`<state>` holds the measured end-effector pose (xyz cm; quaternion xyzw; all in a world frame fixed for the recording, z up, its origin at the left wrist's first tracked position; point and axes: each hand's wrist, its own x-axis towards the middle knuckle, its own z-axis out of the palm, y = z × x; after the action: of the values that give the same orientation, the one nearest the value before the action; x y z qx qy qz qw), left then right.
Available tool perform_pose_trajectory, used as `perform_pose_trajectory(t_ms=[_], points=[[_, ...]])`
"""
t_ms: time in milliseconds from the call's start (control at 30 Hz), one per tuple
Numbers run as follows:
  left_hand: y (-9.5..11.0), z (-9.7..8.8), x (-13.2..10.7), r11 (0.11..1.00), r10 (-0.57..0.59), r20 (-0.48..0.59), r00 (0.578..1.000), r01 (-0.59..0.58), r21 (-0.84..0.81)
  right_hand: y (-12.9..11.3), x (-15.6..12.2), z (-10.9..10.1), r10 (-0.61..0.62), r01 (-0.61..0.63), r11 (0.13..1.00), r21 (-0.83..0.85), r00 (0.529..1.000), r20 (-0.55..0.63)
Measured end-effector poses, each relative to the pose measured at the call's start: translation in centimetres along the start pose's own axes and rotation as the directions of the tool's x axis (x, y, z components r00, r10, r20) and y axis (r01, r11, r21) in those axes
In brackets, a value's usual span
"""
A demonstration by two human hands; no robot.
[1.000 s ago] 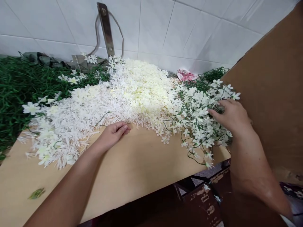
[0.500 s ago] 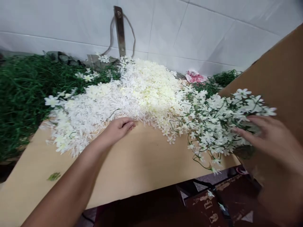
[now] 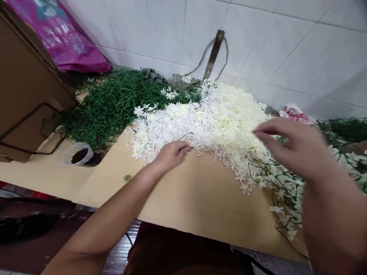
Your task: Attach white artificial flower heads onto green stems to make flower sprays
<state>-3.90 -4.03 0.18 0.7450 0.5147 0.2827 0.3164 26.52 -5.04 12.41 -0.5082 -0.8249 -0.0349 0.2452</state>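
My left hand (image 3: 174, 152) rests at the front edge of a heap of white thread-like stems (image 3: 166, 131), its fingers pinched together. Whatever those fingers hold is hidden, though a small green tip shows beside them. Blurred by motion, my right hand (image 3: 295, 147) hovers over the pale yellow-white artificial flowers (image 3: 235, 114), thumb and fingers drawn together. Nothing shows between its fingertips. White flowers on green stems (image 3: 289, 198) lie beneath and beside the right forearm, partly covered by it.
Green artificial stems (image 3: 120, 99) are piled at the back left. A cardboard box (image 3: 28, 88), a purple bag (image 3: 77, 49) and a clear plastic cup (image 3: 77, 154) stand on the left. The wooden board (image 3: 183, 202) ends in front of me; a tiled wall (image 3: 172, 34) closes the back.
My right hand has left the green-stemmed flowers at the right, moved left over the pale heap and closed its fingers. The view has swung left; my left hand keeps its pinch.
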Motion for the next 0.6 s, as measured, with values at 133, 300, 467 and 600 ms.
perform_pose_trajectory(t_ms=[133,300,467,600], points=[[-0.8,1.7,0.4,0.966,0.160,0.113,0.981,-0.179,0.185,-7.8,9.9,8.7,-0.146,0.079,0.960,0.270,0.960,0.238],[-0.8,1.9,1.0,0.941,0.160,0.228,0.961,-0.218,0.259,-13.0,17.5,16.7,-0.133,0.079,0.983,0.166,0.930,0.342],[-1.3,1.8,1.2,0.939,0.180,0.252,0.951,-0.242,0.243,-16.0,22.2,22.0,-0.021,0.037,0.999,-0.032,0.918,0.397],[-1.4,1.6,1.2,0.954,0.157,0.259,0.953,-0.215,0.210,-16.2,23.0,23.5,0.002,0.042,0.995,-0.087,0.892,0.452]])
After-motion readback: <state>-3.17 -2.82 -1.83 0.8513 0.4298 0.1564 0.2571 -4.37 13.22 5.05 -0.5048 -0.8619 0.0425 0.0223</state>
